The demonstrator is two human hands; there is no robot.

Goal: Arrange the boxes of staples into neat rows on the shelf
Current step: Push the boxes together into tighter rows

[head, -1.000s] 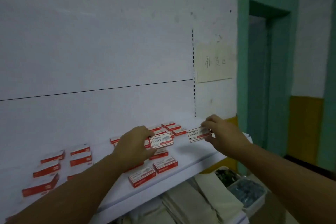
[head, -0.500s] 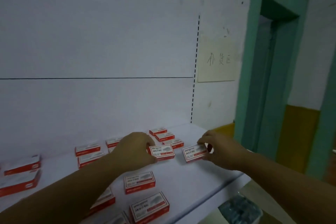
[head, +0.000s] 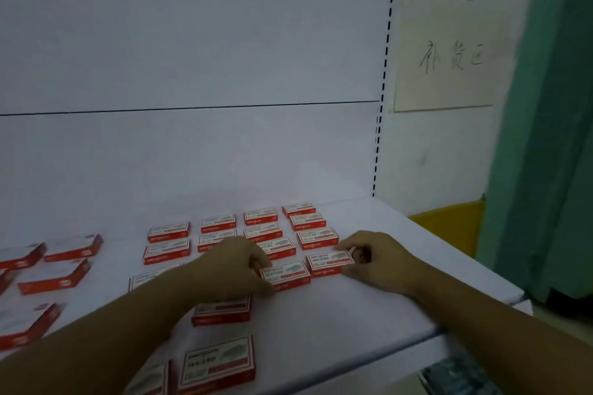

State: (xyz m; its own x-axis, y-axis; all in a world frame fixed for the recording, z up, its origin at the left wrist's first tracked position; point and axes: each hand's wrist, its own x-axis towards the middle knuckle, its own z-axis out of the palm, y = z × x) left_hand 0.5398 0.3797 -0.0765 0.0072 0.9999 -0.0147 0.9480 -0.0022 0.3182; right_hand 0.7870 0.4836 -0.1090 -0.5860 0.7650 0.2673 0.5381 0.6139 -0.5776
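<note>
Head camera: our left hand (head: 234, 266) pinches one staple box (head: 285, 272) and our right hand (head: 375, 258) pinches a second box (head: 330, 261). They sit just beside each other on the white shelf (head: 385, 314), at six o'clock of the tidy rows (head: 263, 224) along the back panel. We judge the job partly done: the scattered boxes (head: 54, 276) at nine o'clock and the front boxes (head: 218, 362) at the near edge remain. A second ago both boxes were tipped up and apart; now they lie flat.
</note>
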